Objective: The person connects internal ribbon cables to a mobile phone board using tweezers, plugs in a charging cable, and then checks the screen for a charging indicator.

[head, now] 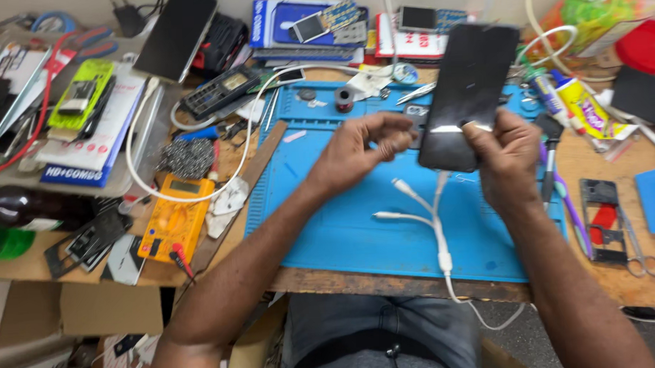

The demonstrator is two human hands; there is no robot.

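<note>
Far left on the cluttered bench lie packaged parts (86, 134), and just right of them a yellow meter (177, 214) sits at the edge of the blue mat (343, 227). A white cable (197, 188) loops around above the meter.

Over the mat, the left hand (362, 150) hovers with its fingers curled in and the tips pinched together near the thumb; whether anything small sits between them I cannot tell, as the hand is blurred. It is just beside the phone, not clearly touching it.

The black phone (466, 92) stands tilted, raised above the mat's right half, screen side dark. The right hand (508, 159) grips its lower end, thumb (476, 130) pressed on the face near the bottom edge and the other fingers wrapped behind. A white charging lead (438, 224) with several plug ends hangs from the phone's base down over the mat and off the bench edge.

Right of the hand lie a glue tube (582, 110), a phone frame (603, 218) and scissors (638, 253).
</note>
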